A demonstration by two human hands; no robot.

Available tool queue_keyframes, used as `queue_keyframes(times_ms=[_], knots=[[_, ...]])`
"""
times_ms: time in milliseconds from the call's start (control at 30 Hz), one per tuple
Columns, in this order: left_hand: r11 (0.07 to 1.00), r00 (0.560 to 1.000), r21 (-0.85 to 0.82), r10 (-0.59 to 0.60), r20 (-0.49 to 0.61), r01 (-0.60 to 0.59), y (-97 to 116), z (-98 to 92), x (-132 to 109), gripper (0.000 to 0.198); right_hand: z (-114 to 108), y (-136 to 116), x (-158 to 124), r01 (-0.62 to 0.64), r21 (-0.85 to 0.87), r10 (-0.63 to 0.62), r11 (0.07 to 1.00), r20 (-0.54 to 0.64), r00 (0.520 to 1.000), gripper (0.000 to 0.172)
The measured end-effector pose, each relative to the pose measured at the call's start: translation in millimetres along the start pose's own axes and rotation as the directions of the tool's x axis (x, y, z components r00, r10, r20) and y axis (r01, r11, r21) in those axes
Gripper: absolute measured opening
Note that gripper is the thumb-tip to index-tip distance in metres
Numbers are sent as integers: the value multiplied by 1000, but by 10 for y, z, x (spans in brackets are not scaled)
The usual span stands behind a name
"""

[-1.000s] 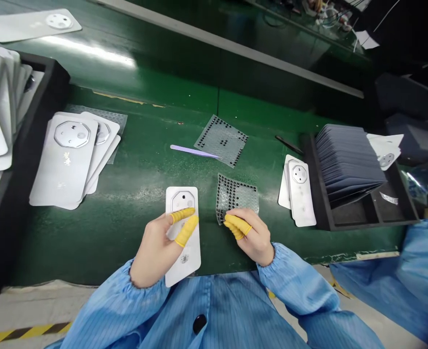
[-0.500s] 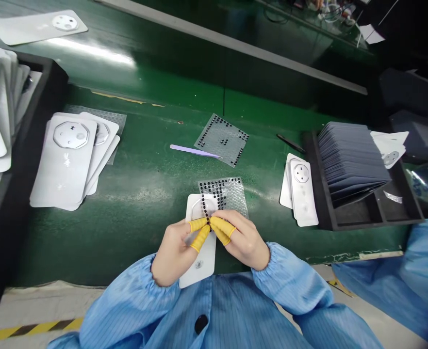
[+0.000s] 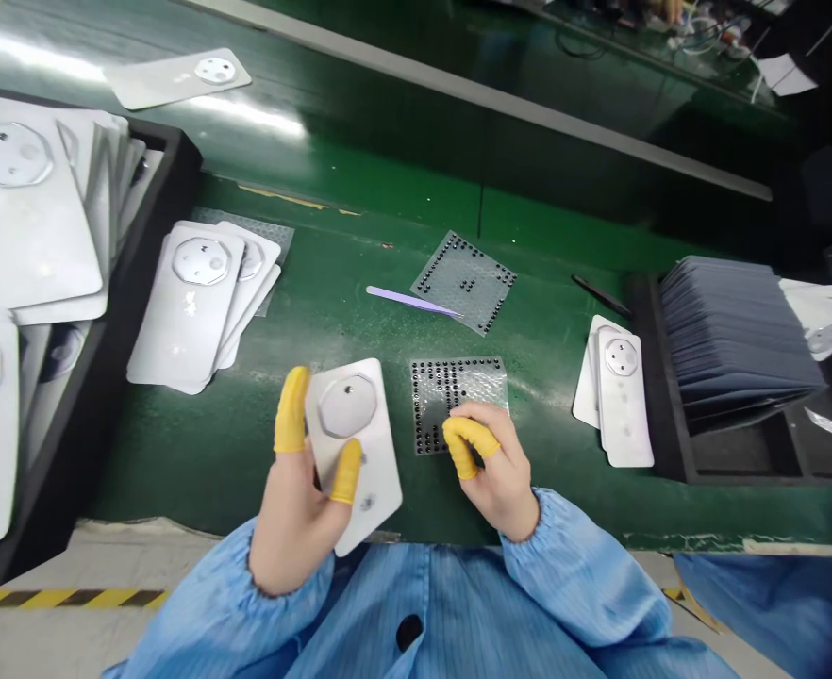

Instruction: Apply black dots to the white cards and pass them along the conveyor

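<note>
My left hand (image 3: 307,481) has yellow finger cots on. Its thumb lies on the face of a white phone back cover (image 3: 380,462) and its index finger runs along the left edge. The cover has an octagonal camera area with one dark spot near its top. My right hand (image 3: 487,462), also in yellow cots, has thumb and index finger pinched together; whatever is between the tips is too small to see. Beneath and behind that hand lies a clear sheet of small black round pads (image 3: 487,377), partly covered by the fingers.
Purple tweezers (image 3: 402,300) rest against a second pad sheet (image 3: 483,273). White covers are stacked (image 3: 190,330) at left, beside a black tray (image 3: 105,377) full of covers. Two covers (image 3: 624,405) lie at right near a black box (image 3: 677,443) of dark dividers. A co-worker's blue sleeve (image 3: 762,594) shows.
The two hands have parted. My left hand has moved the cover leftward off the pad sheet, uncovering its camera area; my right hand stays by the sheet with fingers pinched. The view has shifted left.
</note>
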State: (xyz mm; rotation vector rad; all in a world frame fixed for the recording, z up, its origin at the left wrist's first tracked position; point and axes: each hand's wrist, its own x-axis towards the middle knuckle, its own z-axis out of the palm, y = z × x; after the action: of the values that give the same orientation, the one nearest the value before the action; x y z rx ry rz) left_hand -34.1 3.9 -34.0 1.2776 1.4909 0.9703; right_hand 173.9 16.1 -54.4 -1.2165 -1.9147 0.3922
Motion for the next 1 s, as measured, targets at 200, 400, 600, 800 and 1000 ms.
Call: queue_keyframes(times_ms=[200,400,600,800,1000], knots=[[984,990,-148,115,76,-103,124,241,-125,61,3,-267,160,90,48,-90,995,10,996,24],[961,986,-252,142,87,-116,64,265,-147,69,-93,-290,88,209,-214,-185,954,128,974,23],[960,975,-226,191,110,-162,74,276,-130,62,-81,-275,28,171,-150,-145,974,170,975,34],[982,975,-106,168,146,-154,104,257,-132,55,-86,-266,32,142,-134,-113,981,204,972,42],[979,980,-166,139,142,-115,199,317,-148,63,-98,-280,14,189,-15,-186,982,112,976,45]])
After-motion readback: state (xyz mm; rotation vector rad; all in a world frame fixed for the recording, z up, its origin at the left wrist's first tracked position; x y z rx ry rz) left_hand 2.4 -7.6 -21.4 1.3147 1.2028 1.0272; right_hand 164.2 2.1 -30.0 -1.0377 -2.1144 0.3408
